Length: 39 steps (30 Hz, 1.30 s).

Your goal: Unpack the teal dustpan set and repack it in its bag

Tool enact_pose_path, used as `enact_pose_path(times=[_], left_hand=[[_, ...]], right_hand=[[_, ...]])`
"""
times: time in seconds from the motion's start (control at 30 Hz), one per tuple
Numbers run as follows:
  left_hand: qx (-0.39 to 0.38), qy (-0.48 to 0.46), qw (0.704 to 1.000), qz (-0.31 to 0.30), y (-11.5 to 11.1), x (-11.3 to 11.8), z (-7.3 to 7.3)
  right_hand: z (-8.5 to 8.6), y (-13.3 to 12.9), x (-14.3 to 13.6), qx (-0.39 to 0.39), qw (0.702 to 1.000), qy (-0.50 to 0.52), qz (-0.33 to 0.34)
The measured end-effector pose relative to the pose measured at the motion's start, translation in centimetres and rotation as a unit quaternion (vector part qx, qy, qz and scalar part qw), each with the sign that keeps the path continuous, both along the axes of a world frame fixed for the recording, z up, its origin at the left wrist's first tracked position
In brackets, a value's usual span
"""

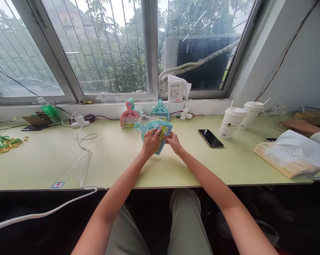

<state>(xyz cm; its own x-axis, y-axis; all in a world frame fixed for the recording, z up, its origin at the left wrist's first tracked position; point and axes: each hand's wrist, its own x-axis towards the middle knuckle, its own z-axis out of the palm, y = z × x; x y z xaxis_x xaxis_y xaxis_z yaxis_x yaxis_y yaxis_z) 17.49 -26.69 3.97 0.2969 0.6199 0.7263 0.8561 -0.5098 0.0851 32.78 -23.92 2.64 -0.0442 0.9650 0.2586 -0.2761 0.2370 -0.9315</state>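
Between my two hands, above the middle of the table, is a teal mini dustpan-and-brush set (pixel 149 125) in clear plastic wrap, tilted, with its handle to the left. My left hand (pixel 150 142) is closed over the near face of the set, by the yellow label. My right hand (pixel 173 141) pinches its right edge. Behind it, against the wall, a stack of dustpan sets with a pink one (pixel 129 116) in front stands upright. Another teal dustpan set (pixel 160 110) leans to the right of that, partly hidden by the held set.
A phone (pixel 210 138), two white paper cups (pixel 231 124) with straws and a tissue pack (pixel 287 156) are on the right. White cables (pixel 87 152) and a power strip (pixel 80 122) lie left. Another person's hand (pixel 298 126) rests far right. The table's front edge (pixel 160 187) is near my legs.
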Motion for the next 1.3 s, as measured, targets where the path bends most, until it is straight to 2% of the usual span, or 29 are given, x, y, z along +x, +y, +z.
enact_pose_path(times=[0.1,0.2,0.4,0.5,0.6,0.7,0.77,0.8,0.83,0.87,0.93,1.0,1.07,1.13,1.2,1.23,1.3], left_hand=[[-0.012,-0.009,1.0,0.024,0.6,-0.2,0.0],[-0.027,-0.014,1.0,0.007,0.9,-0.5,-0.2],[-0.018,-0.022,0.99,-0.137,1.2,-0.5,-0.8],[-0.022,-0.027,0.985,-0.171,1.3,-0.3,-1.0],[-0.015,-0.044,0.986,-0.158,0.7,-0.1,-1.0],[0.056,-0.179,0.981,-0.054,0.1,0.1,-0.6],[0.114,-0.319,0.94,0.041,0.1,0.0,-0.2],[0.121,-0.384,0.913,0.07,0.2,-0.2,0.0],[0.101,-0.443,0.888,0.073,0.5,-0.3,0.2],[0.051,-0.495,0.866,0.046,0.8,-0.4,0.3],[-0.115,-0.566,0.813,-0.071,1.5,-0.5,0.2],[-0.286,-0.594,0.727,-0.192,1.9,-0.3,-0.2],[-0.392,-0.599,0.649,-0.258,2.1,0.2,-0.7],[-0.464,-0.582,0.599,-0.295,1.9,0.7,-1.1],[-0.515,-0.551,0.573,-0.321,1.7,1.0,-1.2],[-0.517,-0.547,0.572,-0.327,1.6,1.1,-1.1],[-0.461,-0.576,0.591,-0.326,1.6,1.1,-0.9]], right_hand=[[-0.2,-0.3,-0.5,0.004,0.999,-0.031,0.025],[-0.3,-0.5,-0.8,0.003,0.998,-0.048,0.034],[-0.1,-0.7,-0.7,0.007,0.998,-0.039,0.043],[-0.1,-0.8,-0.8,0.005,0.998,-0.038,0.04],[-0.2,-0.8,-0.9,-0.001,1.0,-0.021,0.02],[-0.1,-0.5,-0.7,-0.01,1.0,0.02,-0.005],[0.0,-0.3,-0.5,-0.016,0.999,0.048,-0.019],[0.0,-0.2,-0.3,-0.018,0.998,0.061,-0.022],[0.1,-0.1,-0.2,-0.018,0.997,0.074,-0.023],[0.1,-0.1,-0.1,-0.017,0.996,0.085,-0.023],[0.1,0.1,0.1,-0.012,0.994,0.104,-0.023],[0.0,0.3,0.3,-0.006,0.993,0.114,-0.034],[-0.1,0.4,0.6,-0.001,0.991,0.12,-0.056],[0.0,0.6,0.9,0.005,0.988,0.129,-0.079],[0.2,0.7,1.1,0.009,0.986,0.136,-0.091],[0.3,0.7,1.2,0.009,0.986,0.135,-0.094],[0.3,0.7,1.1,0.004,0.987,0.131,-0.091]])
